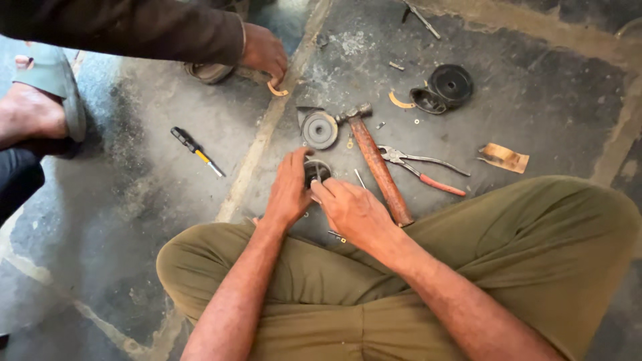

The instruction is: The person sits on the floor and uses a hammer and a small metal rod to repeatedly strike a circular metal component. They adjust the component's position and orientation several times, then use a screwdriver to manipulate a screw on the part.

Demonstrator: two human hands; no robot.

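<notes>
A wooden-handled hammer [378,165] lies at centre, pliers [421,168] just at its three o'clock. A screwdriver [196,151] lies toward nine o'clock, a black housing [443,88] toward one o'clock.

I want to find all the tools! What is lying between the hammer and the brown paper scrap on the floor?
In the head view, pliers with one red handle lie on the floor between the hammer and the brown paper scrap.

One possible label only: torn, flat tan-and-brown paper scrap [504,158] lying on grey concrete floor [167,174], right of red-handled pliers [421,170]. No screens, signs.
</notes>
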